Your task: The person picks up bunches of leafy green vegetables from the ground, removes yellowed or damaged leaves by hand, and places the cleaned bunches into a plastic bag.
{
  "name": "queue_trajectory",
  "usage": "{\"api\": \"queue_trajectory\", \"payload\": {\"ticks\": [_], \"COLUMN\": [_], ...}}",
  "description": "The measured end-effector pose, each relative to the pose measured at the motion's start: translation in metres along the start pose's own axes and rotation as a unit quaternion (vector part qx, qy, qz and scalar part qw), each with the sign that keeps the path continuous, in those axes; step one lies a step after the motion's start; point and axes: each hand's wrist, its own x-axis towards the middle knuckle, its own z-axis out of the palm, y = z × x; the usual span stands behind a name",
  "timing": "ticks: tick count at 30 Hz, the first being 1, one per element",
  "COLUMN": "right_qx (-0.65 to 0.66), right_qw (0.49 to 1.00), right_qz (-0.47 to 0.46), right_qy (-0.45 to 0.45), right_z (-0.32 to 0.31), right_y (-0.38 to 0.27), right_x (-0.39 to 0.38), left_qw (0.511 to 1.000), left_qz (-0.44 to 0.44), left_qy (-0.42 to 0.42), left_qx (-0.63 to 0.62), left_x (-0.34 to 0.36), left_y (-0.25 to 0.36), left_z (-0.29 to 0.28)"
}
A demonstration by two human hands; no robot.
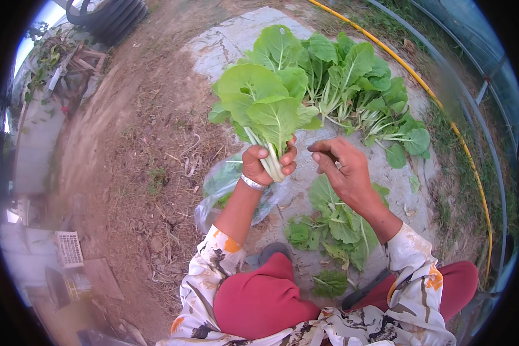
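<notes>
My left hand [265, 164] grips the pale stems of a bunch of leafy greens [265, 98], held upright with the broad leaves fanned out above the fist. A silver bangle sits on that wrist. My right hand [341, 168] hovers just right of the bunch, its fingers curled in with the fingertips pinched near the stems; whether a small piece is between them is too small to tell. Below my right hand lie loose green leaves [334, 222] on the ground.
A pile of the same greens [366, 92] lies on a pale concrete slab [230, 40]. A clear plastic bag [222, 187] lies under my left forearm. A yellow hose [444, 115] curves along the right, with grass beyond. Bare dirt with dry straw spreads left. My red-clad knees are below.
</notes>
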Motion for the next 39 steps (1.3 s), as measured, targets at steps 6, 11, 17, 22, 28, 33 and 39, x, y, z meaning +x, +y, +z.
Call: {"api": "queue_trajectory", "payload": {"ticks": [6,11,17,22,28,33,39], "right_qx": [0.009,-0.047,-0.128,-0.011,-0.095,-0.148,-0.069], "right_qw": [0.983,0.982,0.971,0.990,0.980,0.970,0.983], "right_qz": [-0.070,-0.097,-0.193,-0.137,-0.171,-0.183,-0.118], "right_qy": [0.168,0.157,0.053,0.010,-0.045,-0.060,-0.121], "right_z": [-0.017,-0.030,-0.055,-0.078,-0.096,-0.104,-0.116], "right_y": [-0.027,-0.051,-0.030,-0.008,-0.001,-0.001,0.006], "right_x": [0.032,0.068,0.050,0.015,0.009,0.007,0.002], "left_qw": [0.995,0.978,0.935,0.893,0.805,0.772,0.833], "left_qz": [-0.046,-0.075,-0.034,0.056,0.095,0.099,0.188], "left_qy": [0.054,0.086,0.191,0.250,0.285,0.304,0.275], "left_qx": [0.074,0.176,0.298,0.369,0.512,0.549,0.442], "left_x": [0.001,0.002,-0.001,-0.005,-0.008,-0.008,0.004], "left_y": [-0.007,-0.015,-0.015,-0.005,0.002,0.007,-0.003], "left_z": [0.001,0.000,0.004,0.018,0.022,0.026,0.034]}}
